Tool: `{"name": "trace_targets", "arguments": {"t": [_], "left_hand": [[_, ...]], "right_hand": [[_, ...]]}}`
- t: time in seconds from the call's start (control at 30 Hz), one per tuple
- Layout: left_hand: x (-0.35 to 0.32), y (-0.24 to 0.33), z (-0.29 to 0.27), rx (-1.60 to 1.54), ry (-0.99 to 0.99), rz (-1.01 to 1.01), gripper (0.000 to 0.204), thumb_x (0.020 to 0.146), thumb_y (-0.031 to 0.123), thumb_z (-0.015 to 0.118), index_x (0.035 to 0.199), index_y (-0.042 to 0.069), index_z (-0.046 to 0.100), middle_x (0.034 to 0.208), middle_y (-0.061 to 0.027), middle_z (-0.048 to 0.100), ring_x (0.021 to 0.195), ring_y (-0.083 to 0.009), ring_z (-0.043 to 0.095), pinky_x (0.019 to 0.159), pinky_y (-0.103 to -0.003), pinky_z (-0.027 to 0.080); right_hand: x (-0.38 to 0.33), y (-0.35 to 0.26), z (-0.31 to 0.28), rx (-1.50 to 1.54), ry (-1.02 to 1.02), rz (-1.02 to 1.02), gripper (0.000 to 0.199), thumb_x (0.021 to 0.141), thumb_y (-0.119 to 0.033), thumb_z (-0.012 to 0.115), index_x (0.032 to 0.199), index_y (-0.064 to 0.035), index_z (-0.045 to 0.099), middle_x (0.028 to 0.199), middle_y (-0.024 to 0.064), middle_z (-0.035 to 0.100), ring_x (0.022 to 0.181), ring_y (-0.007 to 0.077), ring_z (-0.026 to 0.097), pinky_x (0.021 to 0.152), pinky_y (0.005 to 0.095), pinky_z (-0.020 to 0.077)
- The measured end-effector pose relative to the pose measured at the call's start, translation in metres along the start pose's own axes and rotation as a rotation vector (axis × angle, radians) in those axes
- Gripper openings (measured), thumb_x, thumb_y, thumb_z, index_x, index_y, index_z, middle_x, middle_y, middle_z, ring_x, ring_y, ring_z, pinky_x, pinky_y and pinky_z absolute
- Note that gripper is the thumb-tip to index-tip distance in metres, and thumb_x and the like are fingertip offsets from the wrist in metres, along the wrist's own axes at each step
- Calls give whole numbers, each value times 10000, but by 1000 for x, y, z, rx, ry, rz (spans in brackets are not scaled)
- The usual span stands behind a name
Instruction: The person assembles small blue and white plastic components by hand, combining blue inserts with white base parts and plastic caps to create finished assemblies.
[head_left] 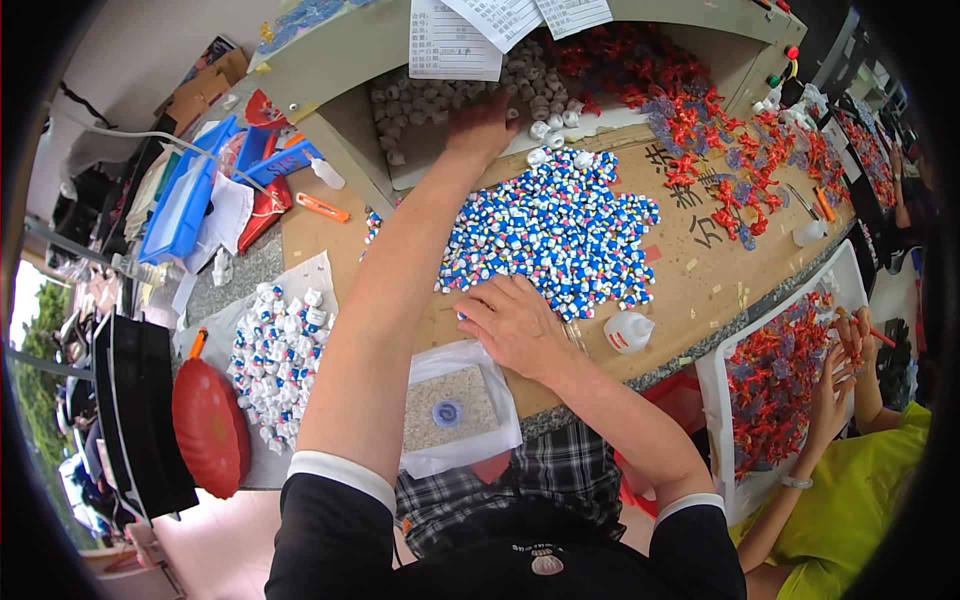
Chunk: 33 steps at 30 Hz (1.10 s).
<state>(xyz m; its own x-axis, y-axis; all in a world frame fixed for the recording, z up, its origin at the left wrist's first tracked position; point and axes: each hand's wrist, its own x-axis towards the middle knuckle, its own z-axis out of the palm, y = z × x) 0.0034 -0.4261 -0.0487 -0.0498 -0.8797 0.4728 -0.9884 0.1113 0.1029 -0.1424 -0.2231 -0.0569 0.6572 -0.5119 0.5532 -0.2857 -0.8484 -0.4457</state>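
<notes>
While the left hand (pixel 484 132) reaches among white pieces (pixel 425 102) toward the far edge of the bench (pixel 705 280) (its grip I cannot tell), the right hand (pixel 522 327), loosely open, rests against blue-and-white pieces (pixel 555 225), probably heaped mid-bench so either hand can reach them.
</notes>
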Motion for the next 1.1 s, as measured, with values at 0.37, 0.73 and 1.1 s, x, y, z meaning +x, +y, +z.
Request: {"name": "trace_targets", "arguments": {"t": [0.37,0.73,1.1], "left_hand": [[-10,-17,-42,-409,-132,-88,269,876,272,492,1092,117,535,996,-100,604,841,-254,615,609,-364,481],[-143,-25,-165,-2228,-306,-786,311,936,292,396,1121,62,494,821,-48,557,665,-165,530,365,-216,304],[-360,59,-248,-2076,-220,-1049,223,939,247,436,1054,66,499,862,-77,544,562,-135,535,331,-191,267]], "right_hand": [[-6,-6,8,-46,5,-61,207,704,-131,674,899,-83,626,828,34,548,788,192,512,694,320,390],[1,-5,-5,-9,90,-52,156,753,-107,643,904,-67,643,847,53,597,776,208,538,684,331,385],[-34,-88,-46,1065,-22,541,213,928,-110,467,1040,26,586,967,63,610,845,76,532,744,212,422]]}}
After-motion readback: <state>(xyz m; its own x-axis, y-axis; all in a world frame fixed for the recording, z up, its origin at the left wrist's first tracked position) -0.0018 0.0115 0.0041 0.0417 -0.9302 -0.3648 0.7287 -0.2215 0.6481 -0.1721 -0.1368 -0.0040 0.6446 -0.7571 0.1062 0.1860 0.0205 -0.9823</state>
